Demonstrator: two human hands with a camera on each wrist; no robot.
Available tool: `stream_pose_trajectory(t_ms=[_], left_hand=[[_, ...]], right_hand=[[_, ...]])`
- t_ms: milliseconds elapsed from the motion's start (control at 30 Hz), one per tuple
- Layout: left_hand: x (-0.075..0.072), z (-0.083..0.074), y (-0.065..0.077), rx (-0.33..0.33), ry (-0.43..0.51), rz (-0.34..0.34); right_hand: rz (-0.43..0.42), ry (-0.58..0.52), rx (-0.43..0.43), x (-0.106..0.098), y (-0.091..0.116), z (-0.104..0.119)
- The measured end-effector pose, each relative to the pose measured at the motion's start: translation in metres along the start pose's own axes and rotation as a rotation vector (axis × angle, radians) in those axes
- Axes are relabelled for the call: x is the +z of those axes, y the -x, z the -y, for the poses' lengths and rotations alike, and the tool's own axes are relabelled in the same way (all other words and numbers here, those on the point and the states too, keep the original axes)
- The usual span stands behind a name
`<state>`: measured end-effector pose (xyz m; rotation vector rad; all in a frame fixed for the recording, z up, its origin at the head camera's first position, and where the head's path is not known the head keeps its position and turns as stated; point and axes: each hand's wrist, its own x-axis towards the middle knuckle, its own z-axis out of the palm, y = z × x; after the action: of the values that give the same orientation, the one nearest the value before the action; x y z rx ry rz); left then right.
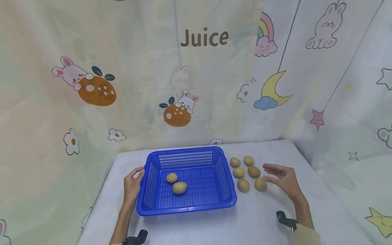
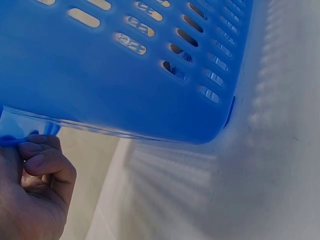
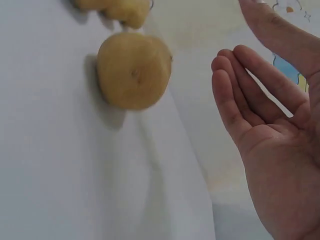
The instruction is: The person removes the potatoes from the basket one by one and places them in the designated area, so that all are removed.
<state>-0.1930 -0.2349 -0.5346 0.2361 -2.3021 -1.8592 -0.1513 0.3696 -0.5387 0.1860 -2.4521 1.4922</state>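
Observation:
A blue plastic basket with slotted walls stands on the table, holding two potatoes in its left half. My left hand grips the basket's left rim; in the left wrist view its fingers curl at the edge beside the slotted wall. Several more potatoes lie in two rough columns right of the basket. Just to their right is my right hand, thumb and fingers spread apart with nothing between them. The right wrist view has the nearest potato beside that open palm.
A white cloth covers the table. Behind it hangs a printed curtain with rabbits, stars and the word Juice, and similar cloth lines both sides. Dark wrist cameras sit on both forearms.

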Motion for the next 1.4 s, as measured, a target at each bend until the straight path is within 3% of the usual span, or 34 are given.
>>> stream_pose_trajectory(t_ms=[133, 400, 867, 1000, 1133, 1233, 1400], left_hand=[[-0.001, 0.002, 0.001, -0.005, 0.011, -0.001], [-0.002, 0.006, 0.0, -0.009, 0.009, -0.004], [-0.003, 0.002, 0.002, 0.02, 0.008, -0.017], [-0.001, -0.001, 0.002, 0.022, 0.006, -0.007], [0.0, -0.003, 0.002, 0.02, 0.0, -0.001], [0.001, -0.002, 0.002, 0.021, 0.0, -0.005], [0.001, 0.0, 0.002, 0.011, -0.008, -0.008]], right_hand=[[0.009, -0.085, -0.068, 0.006, -0.009, 0.011], [0.05, -0.141, -0.184, 0.024, -0.029, 0.038], [0.124, -0.158, -0.221, 0.062, -0.072, 0.097], [0.132, -0.217, -0.247, 0.075, -0.081, 0.112], [0.141, -0.212, -0.215, 0.09, -0.085, 0.127], [0.164, -0.195, -0.206, 0.1, -0.09, 0.134], [0.216, -0.238, -0.279, 0.117, -0.099, 0.139]])
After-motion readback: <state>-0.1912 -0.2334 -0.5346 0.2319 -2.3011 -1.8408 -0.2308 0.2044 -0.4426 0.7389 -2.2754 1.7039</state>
